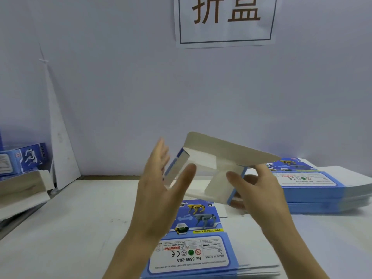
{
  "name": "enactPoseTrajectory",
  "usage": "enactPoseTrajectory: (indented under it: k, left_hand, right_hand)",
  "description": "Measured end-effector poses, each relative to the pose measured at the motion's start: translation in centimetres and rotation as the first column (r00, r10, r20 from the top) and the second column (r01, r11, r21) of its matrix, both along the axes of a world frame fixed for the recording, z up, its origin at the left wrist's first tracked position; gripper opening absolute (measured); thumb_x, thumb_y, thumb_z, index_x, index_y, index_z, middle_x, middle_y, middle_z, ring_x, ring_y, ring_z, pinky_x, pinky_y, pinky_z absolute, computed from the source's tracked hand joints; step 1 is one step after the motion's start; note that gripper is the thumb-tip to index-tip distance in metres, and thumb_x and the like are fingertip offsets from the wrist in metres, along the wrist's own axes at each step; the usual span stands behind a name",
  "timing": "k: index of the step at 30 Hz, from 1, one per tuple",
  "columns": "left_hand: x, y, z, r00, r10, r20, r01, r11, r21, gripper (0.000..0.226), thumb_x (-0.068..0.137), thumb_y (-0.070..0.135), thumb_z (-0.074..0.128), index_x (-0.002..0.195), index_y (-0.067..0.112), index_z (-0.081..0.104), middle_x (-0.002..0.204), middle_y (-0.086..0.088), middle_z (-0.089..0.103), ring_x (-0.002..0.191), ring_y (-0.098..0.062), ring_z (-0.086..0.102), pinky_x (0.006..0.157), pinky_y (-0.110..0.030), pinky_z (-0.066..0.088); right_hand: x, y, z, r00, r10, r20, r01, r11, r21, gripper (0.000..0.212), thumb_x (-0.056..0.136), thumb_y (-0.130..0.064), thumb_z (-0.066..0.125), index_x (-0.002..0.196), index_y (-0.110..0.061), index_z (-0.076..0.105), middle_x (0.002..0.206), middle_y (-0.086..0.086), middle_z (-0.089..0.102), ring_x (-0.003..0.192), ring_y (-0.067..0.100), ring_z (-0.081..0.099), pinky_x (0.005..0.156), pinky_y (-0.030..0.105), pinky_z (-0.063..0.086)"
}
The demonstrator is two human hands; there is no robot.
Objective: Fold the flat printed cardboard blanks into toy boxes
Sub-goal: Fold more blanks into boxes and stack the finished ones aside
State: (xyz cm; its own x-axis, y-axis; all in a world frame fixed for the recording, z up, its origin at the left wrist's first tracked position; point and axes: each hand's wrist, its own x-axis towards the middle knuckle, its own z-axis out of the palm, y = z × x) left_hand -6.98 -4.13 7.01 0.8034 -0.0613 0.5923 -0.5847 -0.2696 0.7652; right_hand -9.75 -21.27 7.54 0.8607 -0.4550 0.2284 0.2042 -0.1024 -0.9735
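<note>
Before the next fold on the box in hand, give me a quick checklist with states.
1. Right hand has a grip on the box: ok, the thumb lies inside the right wall and the rest of the hand wraps outside.
2. Left hand supports the left wall: cannot tell. It is flat and open beside the wall, but contact is blurred.
3. Box opened out from flat: ok, the hollow inside shows.
4. Top flap tucked in: not ok, it stands open and raised.
5. Bottom end closed: cannot tell, it is hidden.
6. Box clear of the blank stack: ok, it is held above the stack.
</note>
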Motion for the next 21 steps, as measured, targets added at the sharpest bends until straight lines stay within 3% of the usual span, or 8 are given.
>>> enactPoseTrajectory:
  k: [2, 4, 6, 9, 12, 15, 17, 21]
  left_hand:
    - [0.1, 0.2, -0.1, 0.995, -0.05, 0.085, 0.052, 0.998, -0.021, 0.102, 0.065, 0.072, 0.062, 0.149, 0.048, 0.008, 0.152, 0.028, 0.023, 0.137, 0.012, 0.024, 0.104, -0.009, 0.028]
    - [0.1, 0.0, -0.4, 0.966, -0.033, 0.256, 0.006, 0.994, 0.105, 0.115, 0.062, 0.066, 0.069, 0.151, 0.039, 0.0, 0.157, 0.015, 0.01, 0.144, 0.003, 0.011, 0.107, -0.003, 0.02]
    - [0.6, -0.3, -1.0, 0.938, -0.034, 0.345, -0.045, 0.974, 0.221, 0.124, 0.055, 0.066, 0.074, 0.149, 0.036, -0.003, 0.159, -0.002, 0.0, 0.148, -0.012, 0.001, 0.116, -0.022, 0.024]
    - [0.9, -0.4, -1.3, 0.942, -0.009, 0.337, -0.102, 0.945, 0.31, 0.13, 0.051, 0.072, 0.074, 0.147, 0.044, -0.009, 0.159, -0.002, -0.015, 0.149, -0.02, -0.006, 0.111, -0.059, 0.031]
    - [1.4, 0.5, -1.1, 0.9, 0.047, 0.434, -0.213, 0.915, 0.342, 0.131, 0.054, 0.072, 0.072, 0.149, 0.036, -0.011, 0.158, 0.002, -0.01, 0.149, -0.028, -0.005, 0.107, -0.066, 0.029]
    - [2.1, 1.6, -0.8, 0.874, 0.028, 0.485, -0.219, 0.914, 0.341, 0.131, 0.055, 0.064, 0.078, 0.149, 0.031, -0.006, 0.154, -0.004, 0.007, 0.145, -0.037, 0.012, 0.103, -0.069, 0.032]
    - [2.6, 2.1, -1.0, 0.877, -0.002, 0.48, -0.198, 0.91, 0.365, 0.126, 0.057, 0.065, 0.075, 0.15, 0.032, -0.004, 0.15, -0.006, 0.012, 0.14, -0.036, 0.023, 0.1, -0.067, 0.037]
    - [3.1, 2.6, -1.4, 0.903, -0.075, 0.423, -0.107, 0.915, 0.39, 0.124, 0.058, 0.066, 0.072, 0.152, 0.033, -0.002, 0.149, -0.002, 0.01, 0.142, -0.027, 0.021, 0.098, -0.054, 0.047]
  right_hand:
    - [0.1, -0.6, 0.2, 0.999, 0.039, -0.011, -0.037, 0.984, 0.176, 0.013, 0.089, -0.007, 0.062, 0.097, -0.016, 0.058, 0.085, 0.012, 0.07, 0.062, 0.022, 0.072, 0.048, 0.028, 0.055]
    - [-0.1, -0.9, 0.3, 0.993, 0.114, -0.013, -0.105, 0.952, 0.287, 0.009, 0.09, -0.011, 0.06, 0.098, -0.009, 0.06, 0.076, 0.01, 0.072, 0.062, 0.03, 0.072, 0.05, 0.03, 0.056]
    - [-0.5, -0.8, 0.6, 0.977, 0.214, -0.016, -0.193, 0.912, 0.361, 0.009, 0.089, -0.013, 0.061, 0.095, -0.006, 0.06, 0.06, 0.004, 0.068, 0.063, 0.037, 0.071, 0.047, 0.028, 0.055]
    - [-0.9, -0.3, 1.0, 0.955, 0.292, -0.054, -0.271, 0.931, 0.244, 0.004, 0.088, -0.008, 0.061, 0.091, -0.005, 0.061, 0.055, -0.001, 0.066, 0.06, 0.031, 0.072, 0.047, 0.027, 0.055]
    - [-1.1, -0.4, 1.4, 0.96, 0.263, -0.101, -0.253, 0.962, 0.1, 0.008, 0.091, -0.008, 0.059, 0.084, -0.01, 0.061, 0.056, -0.001, 0.067, 0.053, 0.021, 0.07, 0.045, 0.028, 0.056]
    - [-1.5, -0.8, 1.7, 0.949, 0.291, -0.122, -0.292, 0.956, 0.015, 0.011, 0.091, -0.025, 0.061, 0.084, -0.017, 0.065, 0.068, 0.001, 0.072, 0.066, 0.025, 0.073, 0.059, 0.035, 0.06]
    - [-1.6, -1.6, 1.7, 0.975, 0.219, -0.034, -0.219, 0.976, 0.01, 0.012, 0.087, -0.036, 0.062, 0.086, -0.024, 0.067, 0.077, -0.001, 0.073, 0.068, 0.022, 0.073, 0.06, 0.032, 0.061]
    - [-2.1, -3.7, 2.5, 0.959, 0.094, 0.267, -0.118, 0.99, 0.074, 0.017, 0.082, -0.029, 0.062, 0.077, -0.019, 0.075, 0.078, 0.001, 0.074, 0.071, 0.014, 0.07, 0.059, 0.026, 0.059]
